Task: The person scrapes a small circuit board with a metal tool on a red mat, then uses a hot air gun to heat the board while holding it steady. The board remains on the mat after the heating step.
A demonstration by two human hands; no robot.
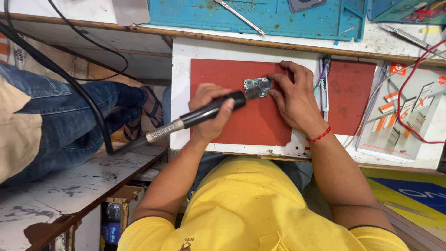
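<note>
nearest is the yellow shirt, both forearms reaching out from it. the left hand has its grip closed around the black handle of a hot air wand, nozzle aimed at a small circuit board; its black hose trails off left. the right hand has fingertips pressed on the board's right edge, pinning it rather than clasping it. the board lies flat on a red mat on the white surface. it looks light, stiff and fragile, best held by its bare edges. farther off, tweezers lie on a blue mat.
</note>
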